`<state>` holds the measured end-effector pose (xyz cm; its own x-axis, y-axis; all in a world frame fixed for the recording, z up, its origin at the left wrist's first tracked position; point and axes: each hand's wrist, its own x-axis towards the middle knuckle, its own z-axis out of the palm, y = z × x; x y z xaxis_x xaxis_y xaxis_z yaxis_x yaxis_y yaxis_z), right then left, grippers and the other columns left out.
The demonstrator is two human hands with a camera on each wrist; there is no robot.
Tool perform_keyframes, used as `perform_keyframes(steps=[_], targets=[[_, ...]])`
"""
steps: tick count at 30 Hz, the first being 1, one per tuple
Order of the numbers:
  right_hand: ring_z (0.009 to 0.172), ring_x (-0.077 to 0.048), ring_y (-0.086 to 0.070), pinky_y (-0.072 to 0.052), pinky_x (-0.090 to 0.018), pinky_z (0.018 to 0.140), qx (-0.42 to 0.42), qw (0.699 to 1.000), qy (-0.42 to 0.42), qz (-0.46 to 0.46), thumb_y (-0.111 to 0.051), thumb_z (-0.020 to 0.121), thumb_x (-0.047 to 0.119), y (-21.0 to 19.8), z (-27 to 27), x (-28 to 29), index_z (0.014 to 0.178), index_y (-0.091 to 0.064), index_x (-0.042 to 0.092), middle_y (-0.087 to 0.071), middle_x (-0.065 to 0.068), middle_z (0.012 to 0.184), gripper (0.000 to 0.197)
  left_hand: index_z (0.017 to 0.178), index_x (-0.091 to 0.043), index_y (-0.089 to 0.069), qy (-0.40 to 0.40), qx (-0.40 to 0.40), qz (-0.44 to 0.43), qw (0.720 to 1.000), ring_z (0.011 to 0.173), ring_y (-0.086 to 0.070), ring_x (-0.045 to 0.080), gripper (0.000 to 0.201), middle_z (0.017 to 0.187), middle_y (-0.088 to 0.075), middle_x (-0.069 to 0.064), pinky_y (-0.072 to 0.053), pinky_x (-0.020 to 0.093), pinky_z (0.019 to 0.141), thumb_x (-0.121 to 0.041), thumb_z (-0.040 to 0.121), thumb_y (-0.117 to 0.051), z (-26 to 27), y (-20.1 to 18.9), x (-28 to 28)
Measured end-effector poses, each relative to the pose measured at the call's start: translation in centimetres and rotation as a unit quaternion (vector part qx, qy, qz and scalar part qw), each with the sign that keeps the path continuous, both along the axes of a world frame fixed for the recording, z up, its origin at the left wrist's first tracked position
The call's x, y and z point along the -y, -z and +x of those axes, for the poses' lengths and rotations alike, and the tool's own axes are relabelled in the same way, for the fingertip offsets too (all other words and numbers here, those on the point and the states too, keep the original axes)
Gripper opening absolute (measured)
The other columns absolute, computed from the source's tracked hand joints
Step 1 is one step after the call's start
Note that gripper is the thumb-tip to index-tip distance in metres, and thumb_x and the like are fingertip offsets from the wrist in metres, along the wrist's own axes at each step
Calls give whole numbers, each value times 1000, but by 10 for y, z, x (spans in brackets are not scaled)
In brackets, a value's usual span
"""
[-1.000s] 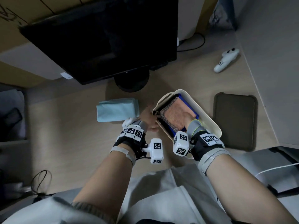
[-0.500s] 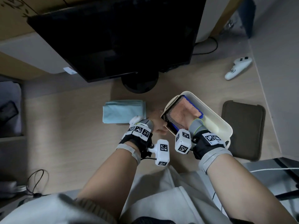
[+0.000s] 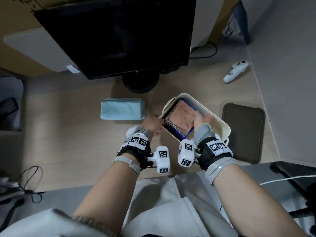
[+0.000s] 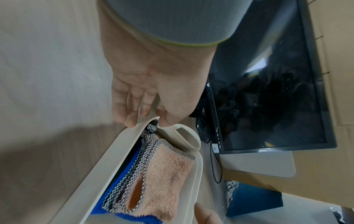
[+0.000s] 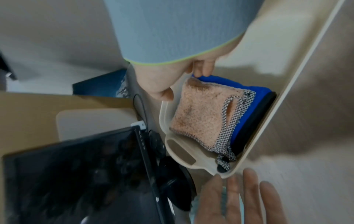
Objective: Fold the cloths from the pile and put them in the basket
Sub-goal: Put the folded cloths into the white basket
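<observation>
L hand (image 3: 152,124), fingers straight, touches basket (image 3: 198,103) corner; R hand (image 3: 200,119) inside grips edge of folded cloths (image 3: 181,117).

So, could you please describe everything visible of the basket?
The basket is a cream, plastic-looking oblong tub with a slot at one end. It sits askew on the desk, holding folded cloths, a pink one topmost. The left hand touches its corner; the right hand grips the cloths inside.

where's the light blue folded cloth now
In the head view the light blue cloth lies on the desk, left of the basket, just beyond the left hand and near the monitor's base.
</observation>
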<state>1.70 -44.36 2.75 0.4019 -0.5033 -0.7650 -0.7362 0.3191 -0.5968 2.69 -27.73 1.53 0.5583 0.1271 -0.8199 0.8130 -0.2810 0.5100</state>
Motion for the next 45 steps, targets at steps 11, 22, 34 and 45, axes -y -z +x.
perform_keyframes(steps=[11, 22, 34, 45], targets=[[82, -16, -60, -52, -33, 81, 91, 954, -224, 177, -69, 83, 12, -13, 30, -113, 123, -53, 9, -64, -9, 98, 43, 112, -6, -59, -298, 130, 83, 942, 61, -63, 24, 37, 79, -64, 7, -59, 42, 73, -20, 78, -64, -20, -17, -110], [127, -33, -46, -38, -44, 106, -143, 925, -353, 9, -71, 52, 67, 58, 78, -199, 145, -32, 6, -42, -14, 144, 118, 147, -13, -35, -106, 26, 149, 983, 126, -52, 36, 95, 143, -47, 16, -45, 47, 103, -53, 70, -73, 52, 38, -209], [83, -20, -58, -49, -36, 84, -144, 947, -284, 47, -80, 58, 55, 53, 110, -206, 99, -59, 20, -62, -2, 95, 58, 113, -8, -60, -181, -63, -71, 979, 84, -63, 27, 48, 98, -65, 13, -51, 28, 67, -36, 76, -72, 76, 55, -218], [71, -30, -66, -54, -38, 66, 4, 958, -285, 30, -82, 63, 28, -16, 52, -120, 86, -65, 10, -67, -11, 80, 35, 98, -9, -56, -256, 0, -160, 953, 38, -56, 12, 20, 59, -59, 2, -39, 16, 36, -21, 84, -62, 15, -20, -132]])
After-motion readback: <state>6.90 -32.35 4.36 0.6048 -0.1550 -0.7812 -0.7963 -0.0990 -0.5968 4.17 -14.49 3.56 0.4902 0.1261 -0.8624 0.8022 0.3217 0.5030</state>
